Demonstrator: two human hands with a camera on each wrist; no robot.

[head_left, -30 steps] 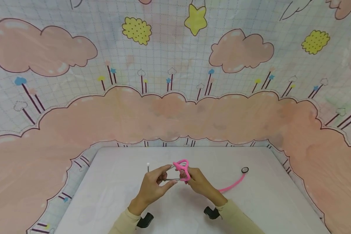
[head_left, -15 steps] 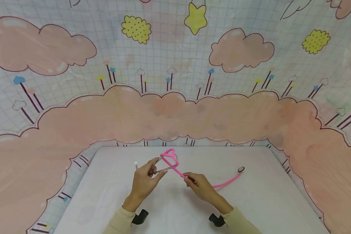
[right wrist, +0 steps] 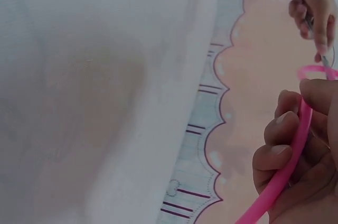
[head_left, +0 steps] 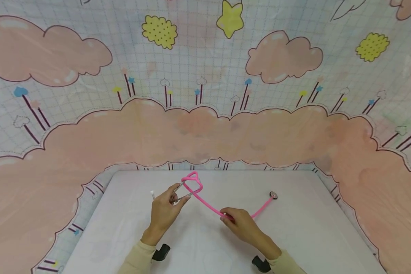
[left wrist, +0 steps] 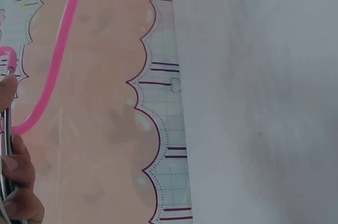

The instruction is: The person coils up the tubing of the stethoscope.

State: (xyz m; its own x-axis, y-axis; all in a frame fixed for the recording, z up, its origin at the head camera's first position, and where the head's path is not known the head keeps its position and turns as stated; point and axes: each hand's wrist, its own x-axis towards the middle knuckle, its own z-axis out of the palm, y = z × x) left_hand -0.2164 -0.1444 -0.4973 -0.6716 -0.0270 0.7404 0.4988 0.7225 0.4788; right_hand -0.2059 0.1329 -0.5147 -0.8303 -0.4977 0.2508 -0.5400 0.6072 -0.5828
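Observation:
A stethoscope with pink tubing (head_left: 207,205) is held between both hands above the white table. My left hand (head_left: 162,217) grips its metal ear tubes, and a white ear tip (head_left: 152,193) pokes out behind that hand. Beyond the left fingertips the tubing bends into a loop. My right hand (head_left: 241,226) holds the tubing farther along; in the right wrist view its curled fingers (right wrist: 280,129) lie round the pink tube (right wrist: 282,176). Past the right hand, the tube runs to the round chest piece (head_left: 273,195). The left wrist view catches only the left fingers (left wrist: 18,166) and tubing (left wrist: 58,57).
The white table (head_left: 315,232) spreads below both hands. A patterned cloth (head_left: 226,139) with clouds and stars rises behind and beside it. Black wrist-worn devices (head_left: 161,252) show below both forearms, at the beige sleeves (head_left: 137,258).
My right hand has moved down and right along the tubing, away from the loop. The left hand has shifted left with the ear tubes. The chest piece has moved a little left.

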